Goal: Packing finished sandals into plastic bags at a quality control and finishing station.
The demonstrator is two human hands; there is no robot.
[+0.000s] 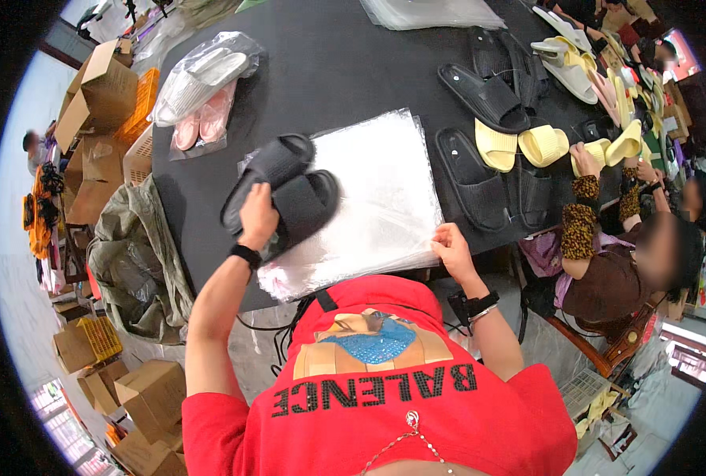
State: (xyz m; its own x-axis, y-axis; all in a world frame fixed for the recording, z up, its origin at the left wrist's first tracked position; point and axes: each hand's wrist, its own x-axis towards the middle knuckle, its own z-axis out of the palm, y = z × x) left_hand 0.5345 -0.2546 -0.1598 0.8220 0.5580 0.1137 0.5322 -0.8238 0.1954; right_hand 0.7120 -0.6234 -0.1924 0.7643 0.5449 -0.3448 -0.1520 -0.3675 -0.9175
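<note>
A pair of black slippers hangs over the left part of a stack of clear plastic bags. My left hand is closed round the pair. At the stack's near right corner, my right hand pinches the edge of a plastic bag between thumb and fingers. Farther left lie bagged slippers, a white pair and a pink pair. To the right, loose black slippers and yellow slippers rest on the black table.
A co-worker's hand reaches among the yellow slippers at the right. More slippers crowd the far right, and another pile of clear bags lies at the far edge. Cardboard boxes and a grey-green cloth stand left of the table.
</note>
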